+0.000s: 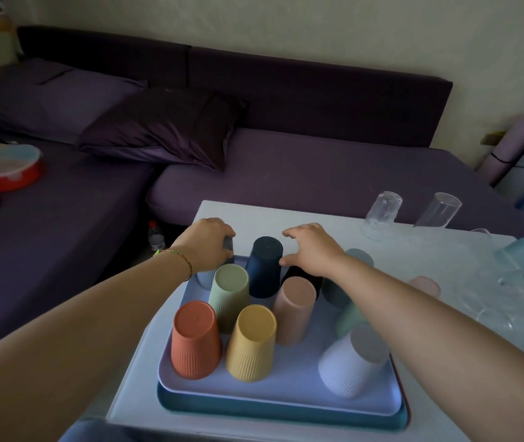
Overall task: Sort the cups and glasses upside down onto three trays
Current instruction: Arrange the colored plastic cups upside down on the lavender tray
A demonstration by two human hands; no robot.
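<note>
Left hand (208, 242) wraps a grey cup (228, 247); right hand (310, 247) spread, empty. Seat it flat on the tray (286, 381).

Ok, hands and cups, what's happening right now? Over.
Left hand gripping a grey cup at the lilac tray's far corner. Right hand open, over the black cup. Navy cup stands between them.

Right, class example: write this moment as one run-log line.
left hand: shut on grey cup, far-left of lilac tray | right hand: open, beside navy cup | cups on tray: upside down
</note>
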